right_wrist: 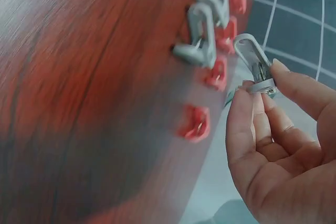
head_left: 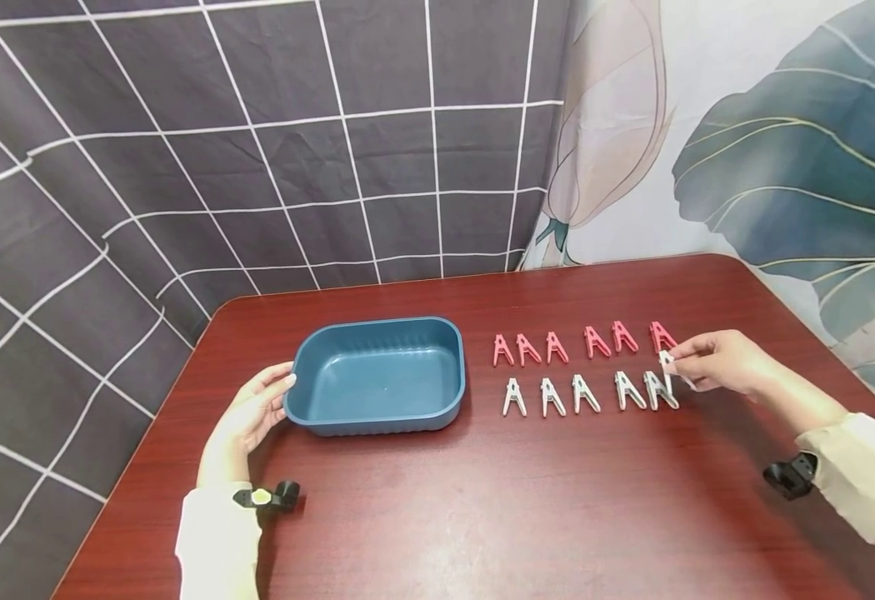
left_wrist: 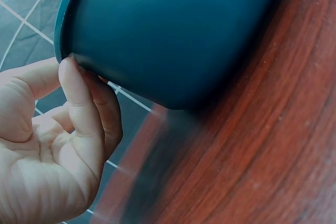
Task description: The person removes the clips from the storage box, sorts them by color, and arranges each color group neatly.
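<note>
A blue plastic basin [head_left: 381, 421] sits on the left part of the table. My left hand [head_left: 253, 410] pinches its left rim between thumb and fingers; the left wrist view shows the fingertips on the basin's wall [left_wrist: 173, 35]. On the right, my right hand [head_left: 730, 362] pinches a light grey clothespin [right_wrist: 255, 64], lifted off the table. Below and left of that hand stands a row of several grey clothespins [head_left: 586, 393], with the nearest one [head_left: 661, 390] close to the fingers. A row of several red clothespins [head_left: 555, 347] stands behind the grey ones.
The reddish-brown wooden table [head_left: 437, 508] carries everything. A dark grey curtain with white grid lines [head_left: 295, 167] hangs behind and to the left, a leaf-patterned cloth [head_left: 745, 150] at the right. Both wrists wear dark camera straps.
</note>
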A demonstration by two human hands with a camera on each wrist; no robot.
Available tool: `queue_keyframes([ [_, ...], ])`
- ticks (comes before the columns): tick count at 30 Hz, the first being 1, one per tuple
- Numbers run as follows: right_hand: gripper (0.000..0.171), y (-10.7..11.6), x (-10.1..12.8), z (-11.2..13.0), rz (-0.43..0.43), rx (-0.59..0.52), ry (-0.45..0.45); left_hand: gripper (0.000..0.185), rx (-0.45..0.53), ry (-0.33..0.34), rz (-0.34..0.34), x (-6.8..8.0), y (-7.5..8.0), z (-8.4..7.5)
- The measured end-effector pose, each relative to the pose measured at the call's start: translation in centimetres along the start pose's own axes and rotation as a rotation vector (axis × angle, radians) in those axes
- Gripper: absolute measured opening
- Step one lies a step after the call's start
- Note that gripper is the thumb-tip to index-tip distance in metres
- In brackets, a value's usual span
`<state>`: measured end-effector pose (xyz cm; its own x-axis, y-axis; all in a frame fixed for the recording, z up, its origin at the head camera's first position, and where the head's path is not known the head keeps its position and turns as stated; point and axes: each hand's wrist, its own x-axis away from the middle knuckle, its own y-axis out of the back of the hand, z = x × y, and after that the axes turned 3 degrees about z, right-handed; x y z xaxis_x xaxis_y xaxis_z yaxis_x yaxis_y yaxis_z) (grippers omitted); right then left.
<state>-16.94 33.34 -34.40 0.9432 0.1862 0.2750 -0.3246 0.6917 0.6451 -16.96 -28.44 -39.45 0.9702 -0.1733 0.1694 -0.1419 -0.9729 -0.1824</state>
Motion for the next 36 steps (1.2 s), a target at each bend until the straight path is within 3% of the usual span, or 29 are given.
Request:
queue_keyframes([
  [9, 0.041, 0.9, 0.0, -2.0, 0.071, 0.011, -0.078, 0.025, 0.001, 0.017, -0.005, 0.1, 0.0, -0.2],
  [19, 0.040, 0.8, -0.7, -3.4, 0.095, 0.065, -0.070, 0.023, -0.013, 0.026, -0.028, 0.3, 0.3, 0.0],
  [27, 0.040, 0.6, -1.5, -3.4, 0.093, 0.089, -0.064, 0.019, -0.090, 0.045, -0.069, 0.7, 0.9, -0.4],
  [32, 0.040, 1.2, -1.4, -2.2, 0.007, 0.184, -0.032, 0.017, -0.127, 0.026, -0.127, 0.8, 0.8, -0.7],
  [36, 0.042, 1.8, -1.2, -0.4, -0.208, 0.298, 0.055, 0.011, -0.230, -0.029, -0.217, 0.6, 0.6, -2.2],
])
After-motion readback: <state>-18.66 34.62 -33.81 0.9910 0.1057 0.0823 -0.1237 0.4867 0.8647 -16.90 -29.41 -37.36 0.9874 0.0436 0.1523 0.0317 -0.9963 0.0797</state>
